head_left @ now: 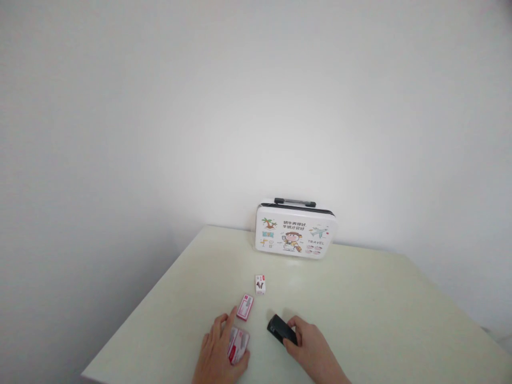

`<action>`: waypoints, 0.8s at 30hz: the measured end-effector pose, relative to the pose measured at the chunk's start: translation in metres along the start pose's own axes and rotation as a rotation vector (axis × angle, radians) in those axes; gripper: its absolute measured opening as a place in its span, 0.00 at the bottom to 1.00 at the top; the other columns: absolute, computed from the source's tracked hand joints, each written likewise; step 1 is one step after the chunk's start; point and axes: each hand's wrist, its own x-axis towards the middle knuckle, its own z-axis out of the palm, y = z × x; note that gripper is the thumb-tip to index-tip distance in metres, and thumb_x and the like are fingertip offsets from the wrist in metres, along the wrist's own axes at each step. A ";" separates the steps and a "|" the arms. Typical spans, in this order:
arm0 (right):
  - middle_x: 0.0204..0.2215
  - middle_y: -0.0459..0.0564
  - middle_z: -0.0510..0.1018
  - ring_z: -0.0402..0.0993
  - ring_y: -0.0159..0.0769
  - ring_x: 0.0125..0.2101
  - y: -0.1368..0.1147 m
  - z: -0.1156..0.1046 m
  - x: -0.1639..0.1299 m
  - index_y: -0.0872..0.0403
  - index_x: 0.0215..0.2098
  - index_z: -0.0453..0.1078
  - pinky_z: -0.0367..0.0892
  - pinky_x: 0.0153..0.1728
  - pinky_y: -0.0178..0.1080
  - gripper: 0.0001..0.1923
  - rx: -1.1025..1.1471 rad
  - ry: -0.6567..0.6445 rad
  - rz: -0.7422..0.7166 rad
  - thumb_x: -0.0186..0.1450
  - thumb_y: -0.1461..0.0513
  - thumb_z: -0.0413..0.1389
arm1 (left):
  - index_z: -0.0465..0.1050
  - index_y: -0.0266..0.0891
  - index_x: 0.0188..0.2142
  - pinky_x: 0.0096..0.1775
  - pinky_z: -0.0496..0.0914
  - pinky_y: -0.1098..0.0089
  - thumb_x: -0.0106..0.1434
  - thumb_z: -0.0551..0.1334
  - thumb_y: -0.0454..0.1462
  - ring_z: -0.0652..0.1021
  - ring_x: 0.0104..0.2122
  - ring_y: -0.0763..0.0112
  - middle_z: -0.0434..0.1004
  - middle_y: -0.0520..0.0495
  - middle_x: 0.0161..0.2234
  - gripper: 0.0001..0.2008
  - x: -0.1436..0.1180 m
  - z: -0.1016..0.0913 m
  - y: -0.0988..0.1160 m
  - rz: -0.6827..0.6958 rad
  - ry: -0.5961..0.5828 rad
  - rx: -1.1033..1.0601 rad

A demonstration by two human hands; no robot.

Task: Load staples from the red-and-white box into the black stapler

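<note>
A pale rectangular table [360,320] is standing against a plain wall, and a white hard-shell case with cartoon prints [295,230] is sitting upright at its far edge. Nearer, a small white-and-red carton [260,284] is lying before the case, a pink flat box [245,308] before that. The left hand [220,352] is resting on a pink-and-white packet [238,345]; to its right, the right hand [310,349] is touching a black stapler [281,329].

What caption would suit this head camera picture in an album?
Left hand on a small red-and-white box, right hand holding a black stapler, cartoon travel case behind on the pale table.
</note>
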 end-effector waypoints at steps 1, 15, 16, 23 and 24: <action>0.21 0.40 0.73 0.70 0.33 0.24 0.001 0.003 -0.001 0.50 0.39 0.73 0.51 0.27 0.34 0.08 0.003 0.012 0.022 0.60 0.61 0.58 | 0.53 0.49 0.70 0.59 0.65 0.56 0.56 0.63 0.40 0.70 0.60 0.55 0.63 0.42 0.64 0.42 0.003 0.003 0.004 0.022 -0.005 0.007; 0.17 0.40 0.69 0.67 0.37 0.20 0.024 0.040 0.017 0.52 0.47 0.69 0.54 0.23 0.36 0.32 0.426 0.179 0.195 0.62 0.36 0.53 | 0.39 0.45 0.74 0.68 0.54 0.49 0.62 0.61 0.42 0.56 0.70 0.52 0.53 0.45 0.72 0.45 0.064 0.051 0.046 0.139 0.128 0.012; 0.16 0.39 0.68 0.66 0.37 0.20 0.027 0.043 0.019 0.52 0.47 0.69 0.54 0.23 0.36 0.33 0.445 0.190 0.193 0.62 0.35 0.52 | 0.43 0.46 0.73 0.67 0.55 0.48 0.63 0.61 0.43 0.58 0.69 0.51 0.55 0.44 0.71 0.43 0.069 0.052 0.049 0.144 0.129 0.004; 0.13 0.35 0.59 0.58 0.32 0.16 0.024 0.047 0.006 0.52 0.44 0.69 0.53 0.22 0.34 0.41 0.576 0.207 0.174 0.55 0.28 0.52 | 0.57 0.49 0.69 0.62 0.67 0.50 0.69 0.58 0.47 0.64 0.67 0.54 0.62 0.43 0.68 0.30 0.058 0.062 0.035 0.289 0.170 0.001; 0.12 0.35 0.60 0.58 0.32 0.15 0.018 0.044 0.001 0.51 0.43 0.69 0.53 0.21 0.34 0.41 0.615 0.185 0.198 0.53 0.27 0.53 | 0.59 0.50 0.68 0.61 0.69 0.52 0.69 0.59 0.48 0.66 0.66 0.54 0.64 0.43 0.67 0.30 0.051 0.067 0.028 0.332 0.176 0.011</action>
